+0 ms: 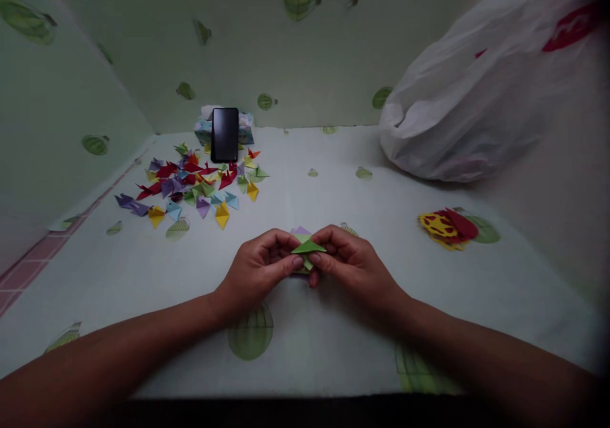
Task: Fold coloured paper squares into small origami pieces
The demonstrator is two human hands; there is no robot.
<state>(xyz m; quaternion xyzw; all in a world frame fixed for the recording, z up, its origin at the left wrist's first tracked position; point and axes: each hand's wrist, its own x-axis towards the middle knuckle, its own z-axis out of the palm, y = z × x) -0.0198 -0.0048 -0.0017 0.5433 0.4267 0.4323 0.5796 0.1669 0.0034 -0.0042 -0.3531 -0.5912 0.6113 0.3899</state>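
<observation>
A partly folded piece of green origami paper (pixel 309 247) is pinched between both hands above the middle of the table. My left hand (pixel 267 260) grips its left side, thumb in front and fingers curled behind. On the right side, my right hand (pixel 350 258) holds it the same way, with thumb and fingertips closed. Just behind the green paper a bit of lilac paper (pixel 300 230) shows; whether it lies on the table or is held I cannot tell.
Many small folded paper pieces (pixel 190 183) in several colours lie at the back left. Behind them a black phone (pixel 224 134) leans on a tissue box (pixel 246 127). A white plastic bag (pixel 443 117) stands back right, with yellow and red paper cut-outs (pixel 448 228) in front.
</observation>
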